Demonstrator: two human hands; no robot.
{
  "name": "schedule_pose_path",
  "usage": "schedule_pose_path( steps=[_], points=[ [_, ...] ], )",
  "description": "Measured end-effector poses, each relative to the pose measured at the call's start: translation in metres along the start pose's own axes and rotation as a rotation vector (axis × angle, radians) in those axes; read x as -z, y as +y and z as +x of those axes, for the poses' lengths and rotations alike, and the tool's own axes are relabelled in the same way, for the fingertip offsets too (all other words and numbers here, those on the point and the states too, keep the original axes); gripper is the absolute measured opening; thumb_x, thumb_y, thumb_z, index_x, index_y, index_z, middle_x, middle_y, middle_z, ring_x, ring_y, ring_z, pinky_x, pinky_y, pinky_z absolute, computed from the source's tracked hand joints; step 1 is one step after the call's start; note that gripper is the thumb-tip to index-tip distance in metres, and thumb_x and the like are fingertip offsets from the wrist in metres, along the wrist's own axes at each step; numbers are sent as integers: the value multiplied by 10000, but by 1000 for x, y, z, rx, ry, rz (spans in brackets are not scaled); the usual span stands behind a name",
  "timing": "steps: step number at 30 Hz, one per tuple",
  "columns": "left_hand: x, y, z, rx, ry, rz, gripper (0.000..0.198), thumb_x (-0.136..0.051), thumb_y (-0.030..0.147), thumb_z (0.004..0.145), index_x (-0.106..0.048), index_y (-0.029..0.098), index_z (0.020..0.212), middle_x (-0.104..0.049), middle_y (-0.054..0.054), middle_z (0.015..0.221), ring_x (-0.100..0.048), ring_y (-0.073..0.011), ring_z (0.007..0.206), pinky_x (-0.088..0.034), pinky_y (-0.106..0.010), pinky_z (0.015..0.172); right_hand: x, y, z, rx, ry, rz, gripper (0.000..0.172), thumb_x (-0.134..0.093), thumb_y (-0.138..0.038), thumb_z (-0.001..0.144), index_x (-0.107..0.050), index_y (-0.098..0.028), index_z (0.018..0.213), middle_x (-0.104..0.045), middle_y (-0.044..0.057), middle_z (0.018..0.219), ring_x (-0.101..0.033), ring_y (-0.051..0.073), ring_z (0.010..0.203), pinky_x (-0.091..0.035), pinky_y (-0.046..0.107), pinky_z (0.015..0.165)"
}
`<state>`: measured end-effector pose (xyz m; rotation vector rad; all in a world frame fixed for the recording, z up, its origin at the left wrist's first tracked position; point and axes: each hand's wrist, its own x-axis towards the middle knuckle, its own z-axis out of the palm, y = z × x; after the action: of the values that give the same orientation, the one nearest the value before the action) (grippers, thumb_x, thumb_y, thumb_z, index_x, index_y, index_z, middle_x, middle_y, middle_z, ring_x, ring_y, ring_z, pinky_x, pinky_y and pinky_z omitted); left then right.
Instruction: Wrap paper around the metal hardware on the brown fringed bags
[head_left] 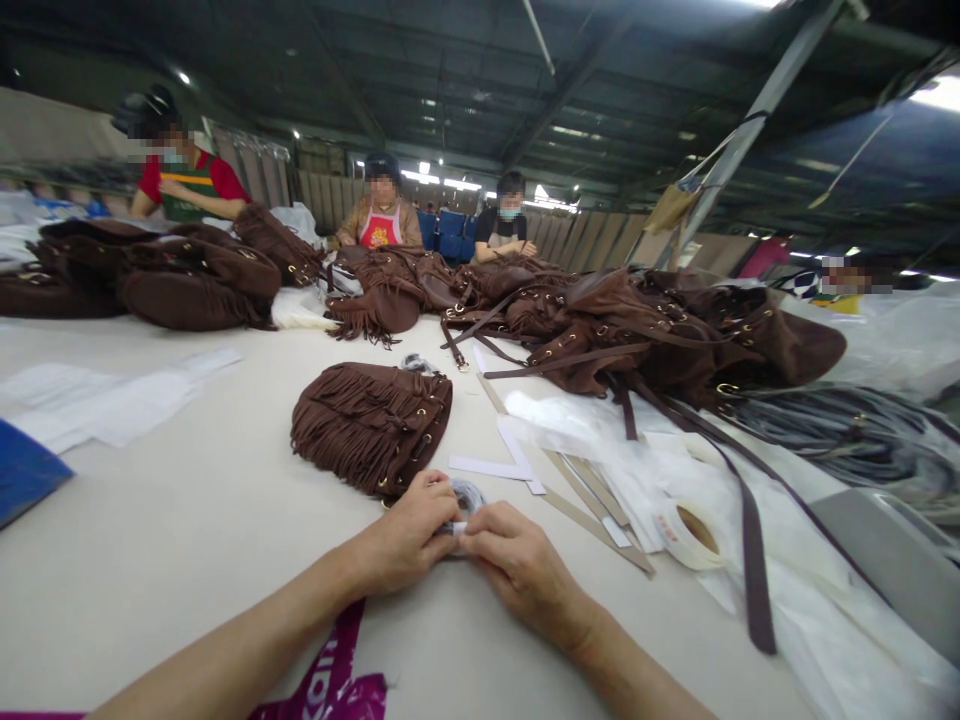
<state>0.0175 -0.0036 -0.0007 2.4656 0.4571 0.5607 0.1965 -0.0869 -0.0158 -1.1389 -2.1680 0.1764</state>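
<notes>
Both my hands meet in the middle of the table, over a small coil of dark strap (469, 494) that looks wrapped in clear plastic. My left hand (411, 530) is closed around the coil's left side. With fingertips pinched together, my right hand (517, 570) grips its right side, where a small white strip (454, 528) shows between the hands. The fingers hide much of the coil. Just beyond my left hand lies a dark brown fringed bag (367, 425) with gold eyelets, and a small plastic-wrapped piece (417, 364) sits behind it.
Brown bags (645, 320) are heaped across the back. To the right lie a tape roll (688, 535), paper strips (592, 490), a loose brown strap (756, 570) and plastic-wrapped straps (840, 435). A purple plastic bag (330, 680) is near me. Several people work across the table.
</notes>
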Motion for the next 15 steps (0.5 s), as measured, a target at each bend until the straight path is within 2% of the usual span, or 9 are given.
schedule_pose_path(
  steps=[3,6,9,12,13,15],
  points=[
    [-5,1,0,-18,22,89,139,-467,109,864,-487,195,757,-530,-16,832,-474,-182,906,-331,-394,1025,-3,5,5,24,28,-49,211,-458,-106,903,-625,-200,816,-623,54,829,-549,185,801,-477,303,716],
    [-9,1,3,-17,41,172,145,-463,52,799,-519,184,827,-548,-54,902,-452,-223,997,-370,-410,998,-2,6,10,9,23,-96,170,-477,-77,822,-590,-194,872,-613,67,891,-537,205,845,-471,328,749],
    [-10,-2,3,-51,30,224,206,-479,36,752,-547,174,888,-568,-73,951,-457,-244,1029,-367,-445,1022,3,7,15,21,-39,-195,187,-538,-98,757,-570,-191,916,-631,82,990,-541,230,963,-452,367,857],
    [-13,-9,-3,-115,26,234,245,-472,54,769,-587,199,929,-607,-68,996,-476,-248,1082,-365,-444,1051,8,7,20,96,-69,-381,110,-570,-184,774,-564,-202,882,-668,51,874,-566,220,941,-391,408,986],
    [-14,-13,-5,-144,41,231,298,-490,58,756,-605,223,976,-621,-60,1031,-471,-252,1116,-369,-433,1055,8,6,21,134,-66,-451,89,-566,-222,790,-563,-205,877,-673,40,841,-576,209,906,-353,417,1036],
    [-20,-24,-2,-214,163,245,378,-537,76,733,-617,270,1047,-636,-44,1094,-469,-263,1159,-428,-390,1000,8,6,26,235,-103,-571,90,-539,-279,826,-559,-214,885,-683,15,837,-587,190,893,-264,416,1117]
  ],
)
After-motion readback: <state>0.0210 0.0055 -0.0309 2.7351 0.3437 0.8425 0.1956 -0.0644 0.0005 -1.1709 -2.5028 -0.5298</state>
